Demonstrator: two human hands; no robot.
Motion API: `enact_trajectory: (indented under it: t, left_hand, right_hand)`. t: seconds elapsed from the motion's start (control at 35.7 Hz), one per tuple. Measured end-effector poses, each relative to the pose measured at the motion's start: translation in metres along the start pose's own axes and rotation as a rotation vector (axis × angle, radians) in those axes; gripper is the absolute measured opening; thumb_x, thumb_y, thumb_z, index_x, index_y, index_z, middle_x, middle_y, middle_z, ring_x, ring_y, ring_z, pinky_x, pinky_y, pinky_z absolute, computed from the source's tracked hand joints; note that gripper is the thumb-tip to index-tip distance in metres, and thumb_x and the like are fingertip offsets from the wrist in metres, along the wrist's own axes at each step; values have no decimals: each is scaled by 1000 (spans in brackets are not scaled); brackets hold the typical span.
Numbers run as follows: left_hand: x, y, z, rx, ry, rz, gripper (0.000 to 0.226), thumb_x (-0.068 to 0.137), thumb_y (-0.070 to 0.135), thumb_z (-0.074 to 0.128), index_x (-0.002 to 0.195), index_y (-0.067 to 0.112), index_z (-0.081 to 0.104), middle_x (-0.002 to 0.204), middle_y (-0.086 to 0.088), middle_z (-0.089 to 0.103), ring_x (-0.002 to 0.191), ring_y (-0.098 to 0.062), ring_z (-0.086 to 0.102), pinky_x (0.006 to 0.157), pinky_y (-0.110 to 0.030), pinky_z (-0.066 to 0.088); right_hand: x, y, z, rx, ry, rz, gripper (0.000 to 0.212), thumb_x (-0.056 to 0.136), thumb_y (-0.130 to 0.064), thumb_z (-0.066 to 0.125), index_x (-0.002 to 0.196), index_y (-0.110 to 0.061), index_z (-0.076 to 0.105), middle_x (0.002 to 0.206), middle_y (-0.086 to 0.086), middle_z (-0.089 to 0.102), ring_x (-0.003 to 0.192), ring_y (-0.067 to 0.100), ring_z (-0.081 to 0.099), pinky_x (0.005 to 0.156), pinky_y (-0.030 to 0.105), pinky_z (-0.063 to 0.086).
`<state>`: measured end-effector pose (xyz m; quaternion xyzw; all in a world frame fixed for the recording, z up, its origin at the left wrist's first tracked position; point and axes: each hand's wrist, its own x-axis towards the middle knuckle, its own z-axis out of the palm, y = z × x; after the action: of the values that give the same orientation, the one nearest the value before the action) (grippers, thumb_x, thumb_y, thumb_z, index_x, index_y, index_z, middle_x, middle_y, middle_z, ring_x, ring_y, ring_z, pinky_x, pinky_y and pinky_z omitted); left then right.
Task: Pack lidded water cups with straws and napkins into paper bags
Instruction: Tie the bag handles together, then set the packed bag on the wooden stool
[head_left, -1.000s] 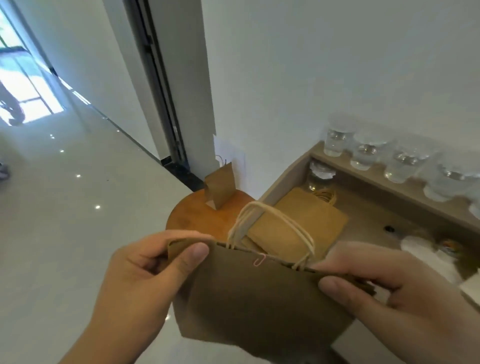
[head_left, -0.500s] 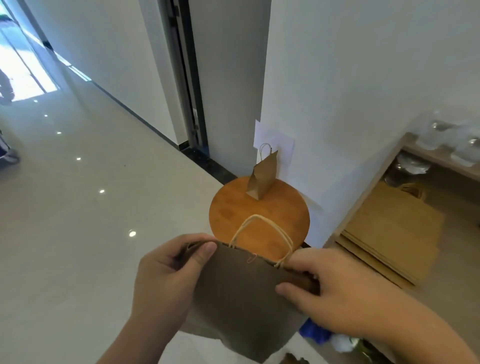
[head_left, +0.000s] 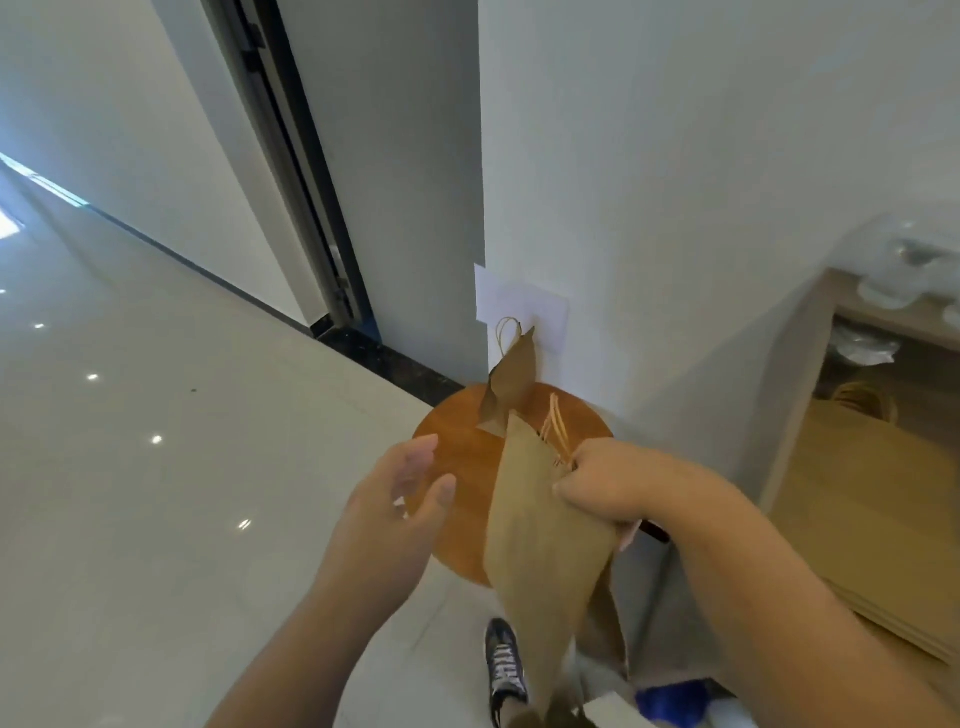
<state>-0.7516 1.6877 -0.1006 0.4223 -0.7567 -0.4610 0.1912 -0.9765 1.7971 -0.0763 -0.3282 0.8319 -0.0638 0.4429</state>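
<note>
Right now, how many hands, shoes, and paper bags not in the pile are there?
Hands: 2, left hand and right hand
Paper bags: 2, held paper bag and standing paper bag
Shoes: 1, shoe
Total: 5

We find bare top on the near left of the round desk (head_left: 470, 467), between the left hand (head_left: 400, 504) and the flat paper bag (head_left: 540, 551) that the right hand (head_left: 613, 483) grips by its upper edge, and a hand could come in there from the floor (head_left: 156, 493) side. At the back a small standing bag (head_left: 511, 379) sits close to the wall (head_left: 675, 208), which closes that side. The flat paper bag hangs in front of the desk's right half, and beyond it the shelf unit's side panel (head_left: 795, 395) blocks the way
</note>
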Motion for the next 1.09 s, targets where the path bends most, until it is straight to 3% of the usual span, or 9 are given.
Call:
enact_trajectory:
  t: [0.14,0.17,0.25,0.31,0.48,0.62,0.73,0.98,1.09]
  left_hand:
    - [81,5,-4,16,12,-50,25,102,43,63,122,55,54,117,35,61,101,9,60,69,-9,42]
    - [99,4,-2,26,7,-65,25,103,42,63,122,55,54,117,35,61,100,9,60,68,-9,41]
    - [119,8,-4,18,-6,-90,24,103,40,62,124,50,57,120,28,64,104,1,64,71,-11,44]
    - [151,8,-5,4,-9,-125,26,101,39,65,125,46,62,120,27,68,107,-5,68,74,-13,46]
    - [239,-2,-19,15,-16,-176,31,100,23,69,117,49,68,110,29,75,102,-3,73,81,-18,51]
    - [284,-18,-23,2,-19,-211,39,100,17,67,116,52,69,111,22,77,103,-12,76,90,-37,58]
    - [306,-31,-25,-8,-50,-227,43,99,15,67,114,55,68,111,20,77,103,-16,76,91,-40,57]
    - [343,-50,-41,37,-147,-187,34,98,21,70,122,45,67,113,23,74,104,-12,73,83,-21,53]
    - [362,-47,-46,138,-228,-104,30,101,34,63,126,50,59,122,34,62,106,1,65,76,-7,47]
  right_hand:
    - [112,-12,-43,130,53,212,20,99,0,59,84,4,71,55,14,71,42,20,70,40,25,53]
    - [138,-10,-50,168,71,242,18,98,2,61,83,3,72,59,15,73,46,22,72,42,27,56]
    - [190,5,-58,257,139,262,11,100,-3,60,99,-3,71,95,19,75,77,32,80,72,42,69]
    - [236,13,-72,331,191,322,4,98,-7,63,99,-7,68,97,17,73,81,31,79,80,47,68]
    - [364,27,-104,524,257,435,21,102,-7,56,121,-3,63,103,21,69,86,36,75,82,50,68]
    - [430,24,-108,666,222,472,38,105,-9,54,144,-8,53,117,21,66,90,35,75,86,47,67]
    - [460,22,-97,770,194,519,32,112,-22,52,136,-2,56,123,20,63,92,33,71,91,46,66]
    - [473,14,-74,797,230,471,48,111,-43,54,141,-5,57,127,18,64,111,35,69,97,48,63]
    - [446,1,-64,690,263,496,64,108,-53,55,152,-7,50,136,16,65,118,35,65,101,45,58]
